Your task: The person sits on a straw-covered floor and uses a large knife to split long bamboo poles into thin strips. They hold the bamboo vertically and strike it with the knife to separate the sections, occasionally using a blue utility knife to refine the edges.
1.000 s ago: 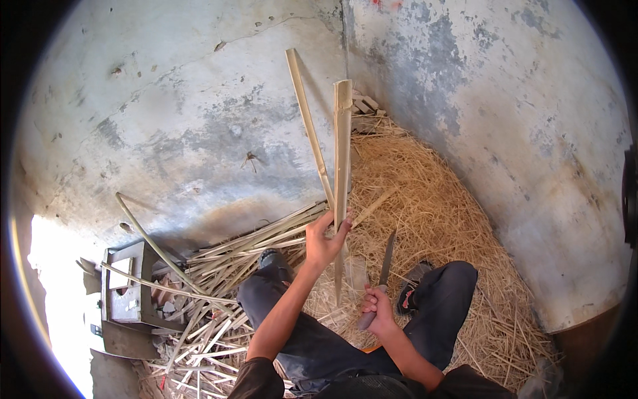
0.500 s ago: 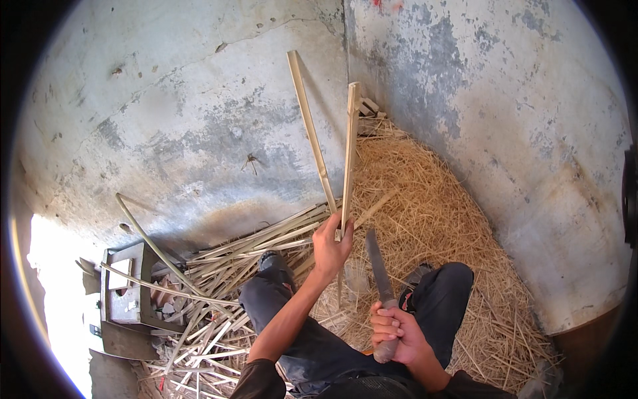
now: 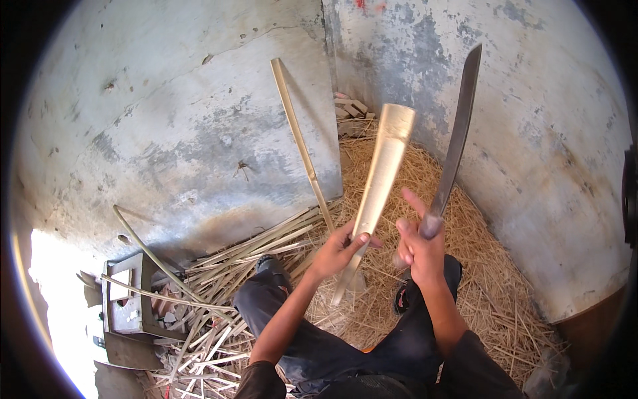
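Observation:
My left hand (image 3: 337, 253) is closed around a wide split bamboo strip (image 3: 384, 166), its pale broad face turned up and its far end tilted upward. The strip's narrow lower end sticks out below my fingers. My right hand (image 3: 423, 249) grips the handle of a machete (image 3: 457, 136), whose long dark blade points up and away, to the right of the bamboo and apart from it. One finger of that hand is stretched out toward the strip. Past my left hand, a thinner bamboo strip (image 3: 297, 123) leans toward the wall.
Shavings (image 3: 492, 279) are heaped in the corner and on the right. Several bamboo strips (image 3: 266, 236) lie piled at the left, beside a wooden box (image 3: 136, 324). Peeling walls (image 3: 186, 133) meet ahead. My bent legs (image 3: 272, 312) are below my hands.
My right hand has risen, swinging the machete up from low beside my knee. The bamboo strip in my left hand has turned from edge-on to broad face and leans farther right.

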Demonstrator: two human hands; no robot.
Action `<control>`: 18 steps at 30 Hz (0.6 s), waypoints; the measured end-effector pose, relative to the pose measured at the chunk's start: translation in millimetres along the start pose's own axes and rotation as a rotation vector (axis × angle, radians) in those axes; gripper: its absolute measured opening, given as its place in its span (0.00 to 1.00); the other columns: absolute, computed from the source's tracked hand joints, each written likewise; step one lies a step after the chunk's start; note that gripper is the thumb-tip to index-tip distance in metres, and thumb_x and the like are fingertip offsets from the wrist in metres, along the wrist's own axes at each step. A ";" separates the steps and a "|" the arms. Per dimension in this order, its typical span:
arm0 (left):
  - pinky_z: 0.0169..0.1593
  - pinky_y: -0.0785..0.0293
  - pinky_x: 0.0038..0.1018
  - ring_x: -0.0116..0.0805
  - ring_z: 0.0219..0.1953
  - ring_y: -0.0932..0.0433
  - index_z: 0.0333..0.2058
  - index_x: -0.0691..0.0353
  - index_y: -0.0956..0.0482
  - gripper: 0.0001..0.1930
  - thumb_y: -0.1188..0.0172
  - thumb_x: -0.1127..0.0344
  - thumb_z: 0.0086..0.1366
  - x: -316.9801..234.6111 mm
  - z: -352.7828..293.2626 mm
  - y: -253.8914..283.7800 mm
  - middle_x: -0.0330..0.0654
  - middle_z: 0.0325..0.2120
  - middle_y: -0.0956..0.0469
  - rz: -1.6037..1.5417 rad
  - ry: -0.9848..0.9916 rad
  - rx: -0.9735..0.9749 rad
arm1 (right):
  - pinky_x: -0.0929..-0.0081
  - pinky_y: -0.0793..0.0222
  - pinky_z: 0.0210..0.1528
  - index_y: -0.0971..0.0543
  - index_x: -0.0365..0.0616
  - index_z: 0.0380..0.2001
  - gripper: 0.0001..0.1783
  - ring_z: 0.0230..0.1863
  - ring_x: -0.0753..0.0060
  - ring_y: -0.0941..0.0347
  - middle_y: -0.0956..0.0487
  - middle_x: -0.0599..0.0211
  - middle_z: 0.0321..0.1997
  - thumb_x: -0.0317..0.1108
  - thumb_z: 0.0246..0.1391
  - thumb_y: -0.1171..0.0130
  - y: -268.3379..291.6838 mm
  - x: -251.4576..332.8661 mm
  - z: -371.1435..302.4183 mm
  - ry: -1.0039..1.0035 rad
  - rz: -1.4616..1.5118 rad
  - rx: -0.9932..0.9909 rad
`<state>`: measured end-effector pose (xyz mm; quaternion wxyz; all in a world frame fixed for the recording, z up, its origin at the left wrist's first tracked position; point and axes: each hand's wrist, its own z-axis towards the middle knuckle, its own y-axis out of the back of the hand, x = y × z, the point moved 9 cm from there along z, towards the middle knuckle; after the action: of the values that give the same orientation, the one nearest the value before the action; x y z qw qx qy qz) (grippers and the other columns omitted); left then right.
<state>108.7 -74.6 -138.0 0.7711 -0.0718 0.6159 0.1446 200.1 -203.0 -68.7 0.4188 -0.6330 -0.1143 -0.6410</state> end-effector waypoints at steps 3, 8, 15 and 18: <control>0.55 0.25 0.31 0.35 0.51 0.18 0.63 0.66 0.37 0.22 0.49 0.63 0.77 -8.4 -1.1 -18.1 0.49 0.45 0.17 0.002 -0.010 0.028 | 0.84 0.53 0.11 0.22 0.32 0.50 0.21 0.09 0.91 0.43 0.31 0.81 0.13 0.34 0.59 0.32 -3.7 14.2 22.2 0.082 -0.088 0.002; 0.55 0.25 0.30 0.34 0.54 0.21 0.62 0.65 0.35 0.24 0.40 0.66 0.72 -9.2 -14.4 -7.8 0.45 0.50 0.23 0.227 -0.177 -0.168 | 0.85 0.52 0.09 0.21 0.39 0.34 0.11 0.09 0.92 0.43 0.31 0.81 0.12 0.34 0.57 0.31 2.7 29.2 48.1 0.128 -0.097 0.001; 0.43 0.26 0.24 0.26 0.38 0.23 0.50 0.60 0.24 0.19 0.37 0.53 0.70 124.9 -141.8 -30.2 0.35 0.40 0.22 -0.274 0.280 0.121 | 0.87 0.47 0.11 0.26 0.44 0.30 0.15 0.10 0.91 0.46 0.41 0.86 0.12 0.39 0.57 0.31 37.8 123.4 76.3 0.371 -0.026 -0.279; 0.44 0.23 0.27 0.29 0.45 0.21 0.55 0.62 0.25 0.28 0.37 0.45 0.68 143.4 -146.5 -81.8 0.38 0.45 0.21 -0.296 0.410 0.305 | 0.88 0.46 0.14 0.27 0.48 0.28 0.14 0.11 0.91 0.47 0.43 0.86 0.12 0.39 0.61 0.34 50.2 162.1 82.1 0.404 0.170 -0.160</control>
<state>26.7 -175.1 -316.5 0.6453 -0.0718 0.7562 -0.0815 317.8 -242.3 73.3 0.4339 -0.5306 0.0768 -0.7240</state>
